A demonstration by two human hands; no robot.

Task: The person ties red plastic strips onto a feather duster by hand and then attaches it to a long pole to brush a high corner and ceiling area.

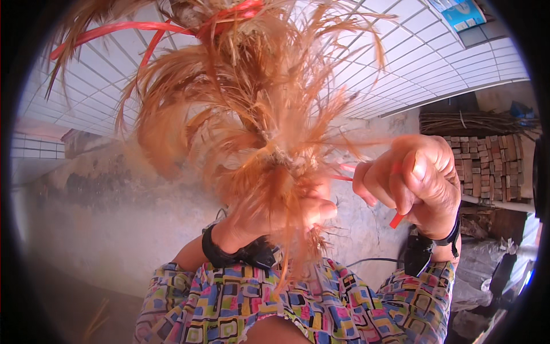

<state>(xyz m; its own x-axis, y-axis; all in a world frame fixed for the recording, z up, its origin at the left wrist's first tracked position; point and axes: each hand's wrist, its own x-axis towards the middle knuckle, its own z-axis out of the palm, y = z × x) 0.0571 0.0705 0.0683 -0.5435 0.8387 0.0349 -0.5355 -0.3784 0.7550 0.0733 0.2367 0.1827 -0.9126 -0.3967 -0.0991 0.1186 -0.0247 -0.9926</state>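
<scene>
A long bundle of orange-brown feathers [252, 103], shaped like a feather duster, rises from my lap to the top of the view. My left hand [312, 212] is closed around its lower part, with loose feathers hanging over the fingers. To the right, my right hand [412, 180] is a fist gripping a red plastic string [345, 172]. The string stretches between the bundle and the fist, and a short end pokes out below the fingers. Another red tie [123, 27] is wrapped round the bundle's upper part, its tails hanging left. Feathers hide the bundle's core.
Behind stands a white tiled wall [366, 69] with a blue-and-white poster [464, 16]. Stacked bricks [487, 166] and a bundle of sticks [475, 122] are at the right, above grey plastic sheeting [478, 269]. A dark cable [375, 260] runs near my right wrist.
</scene>
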